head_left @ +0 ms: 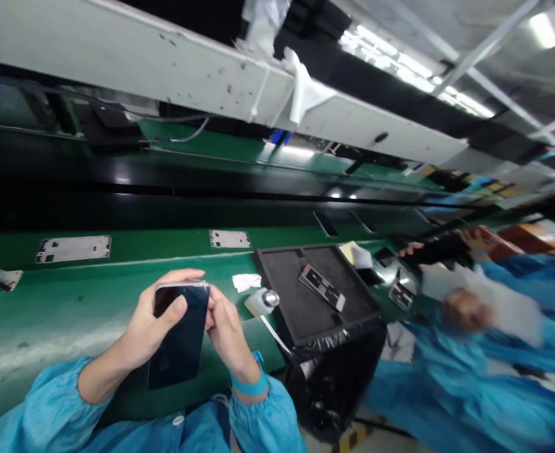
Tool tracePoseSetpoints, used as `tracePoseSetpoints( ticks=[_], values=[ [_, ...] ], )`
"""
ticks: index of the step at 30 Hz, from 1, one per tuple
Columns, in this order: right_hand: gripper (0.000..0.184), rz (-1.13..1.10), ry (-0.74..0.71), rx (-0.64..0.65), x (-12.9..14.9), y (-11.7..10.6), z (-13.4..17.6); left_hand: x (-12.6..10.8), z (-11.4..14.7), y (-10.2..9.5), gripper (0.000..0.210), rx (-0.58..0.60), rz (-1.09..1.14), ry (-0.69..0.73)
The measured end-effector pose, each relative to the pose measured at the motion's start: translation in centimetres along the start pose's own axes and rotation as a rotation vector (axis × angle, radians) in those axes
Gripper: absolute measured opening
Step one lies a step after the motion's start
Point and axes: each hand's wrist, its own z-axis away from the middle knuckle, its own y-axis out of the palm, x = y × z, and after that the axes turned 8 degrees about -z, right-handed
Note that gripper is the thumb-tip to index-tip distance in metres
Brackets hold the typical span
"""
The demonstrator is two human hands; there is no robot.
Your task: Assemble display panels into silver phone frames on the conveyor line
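A dark smartphone (180,346) is held upright over the green bench, its glossy face toward me. My left hand (152,321) wraps round its left side, with the thumb across the front and fingers behind the top edge. At the phone's upper right edge, my right hand (223,321) has its fingers curled in; the fingertips touch the side, and whether they pinch anything small is hidden. A blue band circles my right wrist. Just right of that hand stand a white bottle with a metal cap (262,302) and a crumpled white tissue (246,282).
Phone frames (73,249) lie along the green bench (17,321). A black tray (277,283) holds phone parts (322,286), with a black bag (338,384) below. Co-workers in blue sleeves (476,371) sit at the right. A white beam (164,56) runs overhead.
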Motion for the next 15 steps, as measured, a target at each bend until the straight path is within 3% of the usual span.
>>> tracePoseSetpoints(
  ticks=[3,5,9,15],
  values=[
    [0.074,0.147,0.001,0.236,-0.8,0.2,2.0,-1.8,-0.4,-1.2,0.038,-0.016,0.288,-0.009],
    [0.069,0.317,-0.044,0.308,-1.0,0.2,3.1,-3.1,-0.5,-1.9,0.038,-0.031,0.427,-0.006],
    [0.062,0.379,-0.229,0.304,-1.1,0.9,3.9,-4.6,-0.1,-2.5,0.041,-0.085,0.526,-0.015],
    [0.075,0.192,-0.132,0.273,-1.7,2.4,2.9,-5.2,0.2,-2.0,0.035,-0.158,0.52,-0.021]
  ],
)
